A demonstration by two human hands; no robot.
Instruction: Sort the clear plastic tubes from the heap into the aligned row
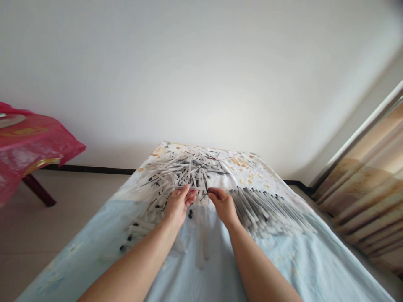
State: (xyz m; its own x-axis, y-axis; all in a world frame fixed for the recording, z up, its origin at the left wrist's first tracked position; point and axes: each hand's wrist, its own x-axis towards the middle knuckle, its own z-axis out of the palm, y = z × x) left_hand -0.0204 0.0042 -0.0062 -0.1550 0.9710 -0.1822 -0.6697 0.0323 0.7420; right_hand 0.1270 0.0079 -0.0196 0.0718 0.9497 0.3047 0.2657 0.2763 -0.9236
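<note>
A loose heap of thin white pen tubes and dark refills (185, 170) lies on a cloth-covered table (283, 268). My left hand (178, 205) pinches a thin white tube held crosswise at the heap's near edge. My right hand (223, 204) meets it from the right, fingers pinched on the dark end of the same piece. To the right lies an orderly row of assembled pens (267, 207), side by side. Several small black caps (190, 214) are scattered under my left hand.
The table's cloth is pale blue with a floral print at the far end. A red plastic-covered table (28, 147) stands at the left. A striped curtain (371, 197) hangs at the right. A white wall is behind.
</note>
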